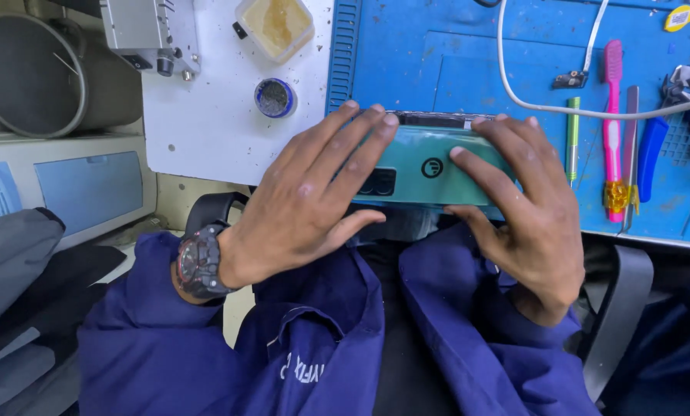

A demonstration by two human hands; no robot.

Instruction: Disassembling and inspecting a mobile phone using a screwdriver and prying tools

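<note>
Your left hand (310, 204) lies flat across the left part of a green phone (429, 169), fingers stretched out and pressed on its back, the thumb pointing right along the near edge; this grip is spread apart, laid on the phone and not curled round it. Your right hand (522, 223) covers the right part of the same phone, its fingers reaching to the far edge and its forefinger resting beside a round dark mark on the back; this grip too is flat and apart, pressing down. The phone lies back-up at the near edge of a blue work mat (468, 69), its camera block showing between your left fingers and thumb, and a thin dark strip shows along its far edge. A black wristwatch (200, 262) sits on your left wrist above a dark blue sleeve (152, 331). To the right of the phone, on the mat, lie a green pen-like tool (573, 139), a pink toothbrush (611, 131) and a blue-handled tool (648, 158), side by side. A white cable (545, 104) curves across the mat beyond your right hand. On the white tabletop (206, 123) to the left stand a small round tin (275, 98) and a clear square tub (275, 27).
</note>
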